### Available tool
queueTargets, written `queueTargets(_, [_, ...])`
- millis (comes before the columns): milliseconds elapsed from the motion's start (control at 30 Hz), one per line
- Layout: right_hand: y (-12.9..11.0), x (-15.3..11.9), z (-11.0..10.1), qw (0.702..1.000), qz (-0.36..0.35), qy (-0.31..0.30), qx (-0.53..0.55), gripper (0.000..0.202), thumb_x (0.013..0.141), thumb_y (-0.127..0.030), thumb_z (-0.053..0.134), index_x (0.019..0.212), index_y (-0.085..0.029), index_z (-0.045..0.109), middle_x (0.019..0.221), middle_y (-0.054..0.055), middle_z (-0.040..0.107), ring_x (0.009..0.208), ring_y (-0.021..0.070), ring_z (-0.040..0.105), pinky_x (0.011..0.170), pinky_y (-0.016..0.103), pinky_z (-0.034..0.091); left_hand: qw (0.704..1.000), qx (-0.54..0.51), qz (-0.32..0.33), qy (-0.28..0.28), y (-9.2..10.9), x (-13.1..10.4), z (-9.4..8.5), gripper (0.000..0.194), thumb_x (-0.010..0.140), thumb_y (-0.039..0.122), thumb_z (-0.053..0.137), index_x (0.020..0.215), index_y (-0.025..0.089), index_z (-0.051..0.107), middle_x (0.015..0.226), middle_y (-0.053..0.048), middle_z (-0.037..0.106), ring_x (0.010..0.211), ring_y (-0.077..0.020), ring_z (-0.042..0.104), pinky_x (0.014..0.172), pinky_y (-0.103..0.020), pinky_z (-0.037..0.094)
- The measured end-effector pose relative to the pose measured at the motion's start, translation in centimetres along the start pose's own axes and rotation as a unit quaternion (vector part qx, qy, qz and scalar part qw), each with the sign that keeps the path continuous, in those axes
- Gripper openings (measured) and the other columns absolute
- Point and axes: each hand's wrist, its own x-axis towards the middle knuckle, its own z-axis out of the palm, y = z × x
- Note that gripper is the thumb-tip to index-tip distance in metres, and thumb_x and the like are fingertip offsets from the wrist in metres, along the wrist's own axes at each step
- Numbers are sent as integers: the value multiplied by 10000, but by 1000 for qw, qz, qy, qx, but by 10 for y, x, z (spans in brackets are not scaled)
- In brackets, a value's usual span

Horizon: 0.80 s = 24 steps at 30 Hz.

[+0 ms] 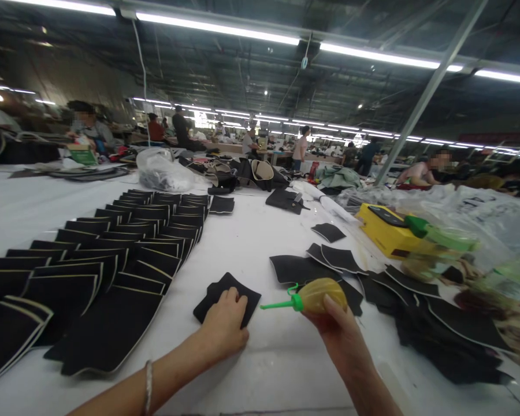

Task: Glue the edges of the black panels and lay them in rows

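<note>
We are pressing our left hand (224,323) flat, fingers spread narrow, onto a small black fabric piece (226,300) lying on the white table (260,242) just in front of us. Our right hand (338,332) is closing around a yellow squeeze bottle (318,294), and its green nozzle (277,304) is pointing left toward that piece, hovering just beside its right edge without touching it.

We judge that we are at the gluing step: the piece is pinned down and the applicator is brought up, but no bead is visible on the fabric yet. The next move, as we read it, is calling for the nozzle tip to come down onto the edge of the piece while our left hand is holding it steady, with a light, even squeeze so the line does not blob.

To our left, rows of black pieces with pale edging (112,260) are lying overlapped in neat fans. To our right, a loose pile of plain black pieces (416,300) is sitting near a yellow box (387,231). Other people are working at tables well apart from us.
</note>
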Motion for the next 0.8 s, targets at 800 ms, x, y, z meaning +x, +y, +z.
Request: queueTargets(800, [3, -14, 38, 892, -214, -40, -395, 580, 684, -369, 813, 1168, -254, 515, 1106, 43, 553, 976, 264, 557, 882, 377, 457, 997, 6, 82, 12, -29, 9, 2, 420, 874, 187, 313, 1145, 278, 621, 887, -56, 663, 806, -225, 644, 667, -309, 416])
